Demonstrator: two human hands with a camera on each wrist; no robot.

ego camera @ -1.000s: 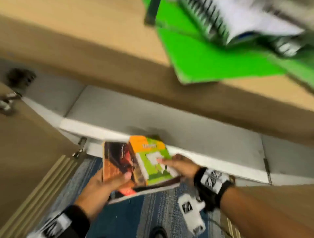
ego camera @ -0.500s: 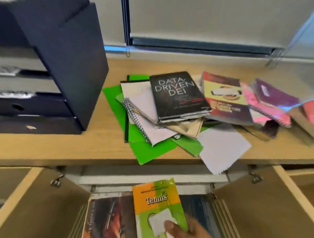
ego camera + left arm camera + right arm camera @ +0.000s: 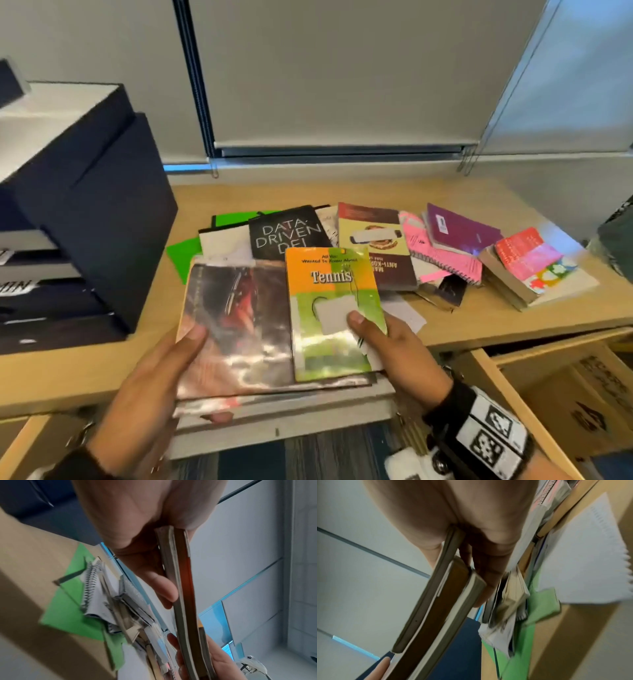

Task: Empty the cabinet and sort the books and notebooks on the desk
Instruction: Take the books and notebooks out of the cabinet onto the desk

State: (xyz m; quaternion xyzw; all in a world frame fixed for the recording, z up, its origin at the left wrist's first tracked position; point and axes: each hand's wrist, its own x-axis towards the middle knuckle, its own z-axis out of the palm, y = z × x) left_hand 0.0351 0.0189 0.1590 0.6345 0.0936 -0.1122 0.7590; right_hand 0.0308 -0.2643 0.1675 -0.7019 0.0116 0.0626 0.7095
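1. both hands carry a small stack of books over the front edge of the desk point(image 3: 479, 329). the left hand point(image 3: 161, 380) pinches the left side of the dark red-covered book point(image 3: 236, 325), thumb on the cover and fingers curled underneath. the right hand point(image 3: 394, 353) clamps the other side, thumb pressed on the tennis book point(image 3: 335, 308) that lies on top.
2. the wrist views show the stack edge-on, squeezed between thumb and fingers on each side, and bowing a little. i'd keep it level and keep that thumb down, since the glossy tennis book looks likely to slide off.
3. the step in hand looks like setting this load on the desk before sorting. lowering it flat and releasing one hand at a time should stop it fanning out.
4. room is tight. straight ahead lies a loose heap: the black data driven book point(image 3: 287, 236), green folders point(image 3: 185, 250), a pink spiral notebook point(image 3: 442, 253), a purple notebook point(image 3: 462, 229) and more, some overlapping.
5. a loose white sheet point(image 3: 404, 315) hangs near the desk's front edge and could be knocked off.
6. the dark file organiser point(image 3: 92, 205) walls off the left. the bare strip of wood in front of it looks the safest landing spot.
7. below, the cabinet doors point(image 3: 548, 387) stand open.
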